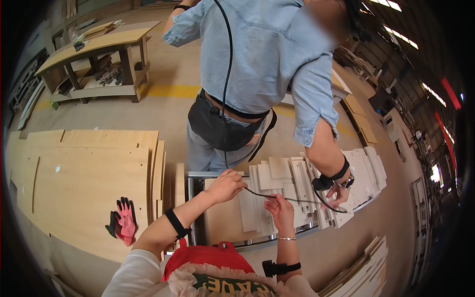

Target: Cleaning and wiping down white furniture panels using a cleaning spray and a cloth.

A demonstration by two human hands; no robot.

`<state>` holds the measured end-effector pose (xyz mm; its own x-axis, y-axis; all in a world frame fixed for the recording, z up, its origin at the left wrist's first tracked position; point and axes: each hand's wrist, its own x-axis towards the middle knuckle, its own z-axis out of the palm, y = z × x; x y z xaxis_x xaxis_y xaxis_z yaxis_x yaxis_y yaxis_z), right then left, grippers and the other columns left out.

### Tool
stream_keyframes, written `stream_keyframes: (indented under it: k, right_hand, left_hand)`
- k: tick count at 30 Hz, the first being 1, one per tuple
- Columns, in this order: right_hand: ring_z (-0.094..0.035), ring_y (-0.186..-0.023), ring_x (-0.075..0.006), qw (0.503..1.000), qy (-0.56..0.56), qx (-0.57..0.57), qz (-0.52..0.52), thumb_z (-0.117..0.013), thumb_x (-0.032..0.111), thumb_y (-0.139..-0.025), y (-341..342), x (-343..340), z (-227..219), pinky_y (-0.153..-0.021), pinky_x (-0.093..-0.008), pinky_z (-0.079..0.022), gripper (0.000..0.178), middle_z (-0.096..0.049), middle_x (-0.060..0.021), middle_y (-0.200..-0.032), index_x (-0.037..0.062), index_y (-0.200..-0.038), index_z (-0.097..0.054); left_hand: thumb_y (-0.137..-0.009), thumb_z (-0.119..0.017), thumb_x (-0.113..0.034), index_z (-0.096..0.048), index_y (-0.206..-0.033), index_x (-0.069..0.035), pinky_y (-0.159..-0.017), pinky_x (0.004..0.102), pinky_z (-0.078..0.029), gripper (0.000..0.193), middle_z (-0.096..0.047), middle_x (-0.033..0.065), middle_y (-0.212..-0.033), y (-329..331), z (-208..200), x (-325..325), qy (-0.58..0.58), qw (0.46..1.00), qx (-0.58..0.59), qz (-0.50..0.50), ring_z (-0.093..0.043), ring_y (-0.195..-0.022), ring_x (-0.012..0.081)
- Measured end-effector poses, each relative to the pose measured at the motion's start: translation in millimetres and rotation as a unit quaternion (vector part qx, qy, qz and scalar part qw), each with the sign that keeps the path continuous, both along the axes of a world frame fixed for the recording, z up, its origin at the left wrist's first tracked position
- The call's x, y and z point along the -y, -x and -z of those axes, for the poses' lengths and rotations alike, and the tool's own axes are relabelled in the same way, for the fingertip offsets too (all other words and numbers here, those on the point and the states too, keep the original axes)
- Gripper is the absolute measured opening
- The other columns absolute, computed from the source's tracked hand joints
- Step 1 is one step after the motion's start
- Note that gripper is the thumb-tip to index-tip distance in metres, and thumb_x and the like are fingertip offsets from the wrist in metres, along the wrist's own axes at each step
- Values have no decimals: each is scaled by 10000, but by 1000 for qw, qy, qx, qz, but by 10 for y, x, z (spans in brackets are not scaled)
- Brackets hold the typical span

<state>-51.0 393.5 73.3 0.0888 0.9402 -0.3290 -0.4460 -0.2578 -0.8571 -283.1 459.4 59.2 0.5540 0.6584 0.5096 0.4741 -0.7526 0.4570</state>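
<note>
Here you are at the middle of the action, a black cable [231, 49] dropping from 12 o'clock down a co-worker's blue shirt [252, 69], past the waist pouch [217, 127] and into your hands! Your left hand [227, 186], at 6 o'clock, has its fingertips closed on the cable; your right hand [281, 210], at 5, looks to have thumb and forefinger lightly pinched on it, the other fingers loosely curled. From there the line runs towards the co-worker's hand [338, 196] at 4 o'clock, and whether it joins the black loop at that wrist, you cannot tell from here. Nice and gentle is probably best: a soft pinch, enough slack for that arm to swing, no tug at either end, and the line lifted clear of those board edges, where it could snag. Now the containers! The black pouch sits at the co-worker's back, its contents hidden. Below your hands, a metal frame [190, 200] carries pale boards [273, 168] in overlapping rows, out to 4 o'clock. Away at 10, the far desk [116, 37] has a lower shelf [106, 92] heaped with small, jumbled pieces, too small to make out.
</note>
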Motion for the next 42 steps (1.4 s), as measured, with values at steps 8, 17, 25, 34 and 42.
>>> stream_keyframes:
  k: [8, 17, 25, 34, 42]
  right_hand:
    - [-629, -759, -217, 992, -41, 119, -26, -498, 178, -897, 38, 340, 120, -712, -315, -527, 283, -628, -152, -862, -92, -940, -573]
    - [-631, -820, -201, 909, -60, 216, -351, -499, 51, -879, 961, 185, 615, -778, -295, -512, 166, -630, -133, -898, -63, -965, -585]
    - [-599, -883, -231, 740, -178, 349, -547, -616, 88, -772, 1834, 369, 608, -792, -328, -444, 242, -646, -105, -921, 8, -999, -595]
    - [-598, -953, -252, 894, 152, -23, -421, -512, 110, -874, 976, 728, 414, -884, -362, -445, 253, -605, -161, -1059, -30, -1078, -565]
    - [-595, -948, -270, 961, 212, 72, -164, -481, 101, -881, 477, 672, 850, -848, -383, -487, 243, -594, -166, -1033, -46, -1069, -528]
  left_hand:
    - [-886, -457, -365, -455, -1181, -57, -870, 388, -434, 426, -537, 124, -1082, 882, 532, -506, 443, 466, 742, -191, -535, -983, 220]
    - [-894, -409, -479, -441, -1216, -117, -879, 486, -410, 485, -565, 53, -1116, 886, 265, -678, 472, 409, 780, 37, -539, -1036, 257]
    - [-886, -441, -470, -519, -1131, -94, -999, 485, -244, 455, -435, 131, -1266, 647, 53, -446, 488, 488, 718, -92, -374, -1203, 265]
    - [-855, -402, -566, -487, -1178, -145, -1010, 491, -208, 537, -349, 140, -1367, 606, 489, -605, 439, 444, 775, 99, -315, -1272, 290]
    - [-832, -529, -491, -510, -1182, -81, -981, 387, -343, 539, -552, 71, -1189, 747, 401, -1042, 488, 339, 780, 197, -495, -1126, 214]
